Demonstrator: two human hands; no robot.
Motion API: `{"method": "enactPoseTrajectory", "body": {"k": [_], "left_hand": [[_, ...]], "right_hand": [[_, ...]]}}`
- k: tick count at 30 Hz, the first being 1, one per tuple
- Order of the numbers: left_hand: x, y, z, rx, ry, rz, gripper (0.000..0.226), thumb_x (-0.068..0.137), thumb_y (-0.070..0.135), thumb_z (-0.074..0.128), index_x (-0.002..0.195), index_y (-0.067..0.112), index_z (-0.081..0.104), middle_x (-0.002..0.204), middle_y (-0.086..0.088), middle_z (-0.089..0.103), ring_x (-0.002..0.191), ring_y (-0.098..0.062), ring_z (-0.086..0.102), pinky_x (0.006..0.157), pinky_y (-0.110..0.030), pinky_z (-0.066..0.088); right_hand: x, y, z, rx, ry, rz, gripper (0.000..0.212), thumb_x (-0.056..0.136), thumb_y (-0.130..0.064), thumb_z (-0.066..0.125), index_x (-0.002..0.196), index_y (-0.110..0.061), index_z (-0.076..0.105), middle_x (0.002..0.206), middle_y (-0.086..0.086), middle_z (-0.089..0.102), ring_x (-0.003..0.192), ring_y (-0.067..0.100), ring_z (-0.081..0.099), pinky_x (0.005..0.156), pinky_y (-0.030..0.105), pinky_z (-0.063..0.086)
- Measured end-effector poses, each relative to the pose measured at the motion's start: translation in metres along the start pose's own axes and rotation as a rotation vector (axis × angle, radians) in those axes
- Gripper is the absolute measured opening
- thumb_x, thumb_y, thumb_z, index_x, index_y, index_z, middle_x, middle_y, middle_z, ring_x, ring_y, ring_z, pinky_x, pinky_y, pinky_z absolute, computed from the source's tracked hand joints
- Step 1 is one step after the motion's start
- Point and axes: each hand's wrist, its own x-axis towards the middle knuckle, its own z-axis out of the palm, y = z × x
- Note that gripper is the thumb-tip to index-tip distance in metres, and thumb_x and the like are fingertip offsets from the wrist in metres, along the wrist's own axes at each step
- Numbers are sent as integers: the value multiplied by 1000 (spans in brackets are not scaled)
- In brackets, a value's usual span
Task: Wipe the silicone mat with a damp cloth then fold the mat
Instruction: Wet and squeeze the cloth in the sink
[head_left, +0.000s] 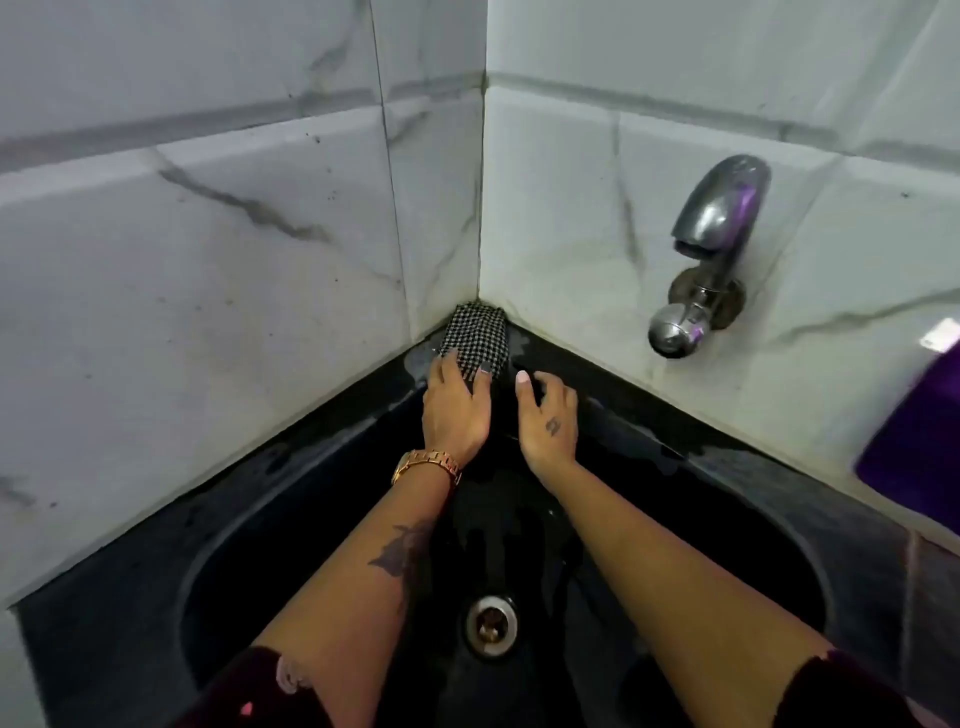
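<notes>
The checkered cloth (475, 336) lies bunched in the wall corner behind the black sink (218, 561). The left hand (456, 410) rests on it, fingers straight. The right hand (548, 421), just beside, hangs loosely curled, holding nothing.

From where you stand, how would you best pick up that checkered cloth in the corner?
Probably by the checkered cloth's near edge, coming from the basin side. Its far end is wedged against two tiled walls, so only the front is free. The left hand already has fingers on that edge.
</notes>
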Motion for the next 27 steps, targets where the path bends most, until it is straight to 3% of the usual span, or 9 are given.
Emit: {"method": "enactPoseTrajectory", "body": {"k": [3,8,10,14,18,22,27], "left_hand": [[25,-9,9,-37,7,-25,57,98,35,39,147,10,21,154,-12,22,139,-28,27,113,-41,25],[53,-26,26,-102,10,-92,58,98,39,37,147,11,20,155,-11,17,138,-29,27,113,-41,25],[57,-32,30,-106,34,-83,57,98,39,37,146,11,24,152,-9,20,133,-28,33,109,-38,29],[57,-33,29,-127,74,-78,53,98,37,37,143,9,30,148,-8,26,129,-26,38,104,-34,33],[52,-31,22,-151,99,-104,47,98,34,38,139,10,37,146,-9,33,129,-26,38,106,-37,31],[34,-30,10,-125,108,-106,43,98,32,39,136,11,41,143,-11,41,130,-29,37,110,-40,28],[-12,-22,1,-118,-2,-138,47,98,36,38,140,14,37,144,-13,40,132,-30,34,110,-40,25]], "right_hand": [[26,-2,29,122,76,202,46,94,-46,44,123,-11,50,131,12,42,112,26,49,87,28,36],[62,-1,65,393,-11,528,59,86,-49,57,119,-1,56,121,17,59,108,32,58,94,37,47],[69,-2,70,516,-60,578,58,83,-46,64,118,-1,58,117,16,62,105,31,61,93,43,50],[71,-8,73,604,-58,544,36,83,-27,69,104,2,64,107,17,67,96,30,65,86,43,54],[60,-12,63,745,-81,494,15,88,-15,64,96,-5,56,104,17,64,96,29,62,87,43,53],[36,-18,42,843,-153,420,14,90,-9,58,82,-11,47,88,7,59,78,17,58,76,37,53],[-14,-20,7,877,-220,314,17,90,-6,57,78,-13,47,90,7,62,84,18,60,79,38,53]]}}
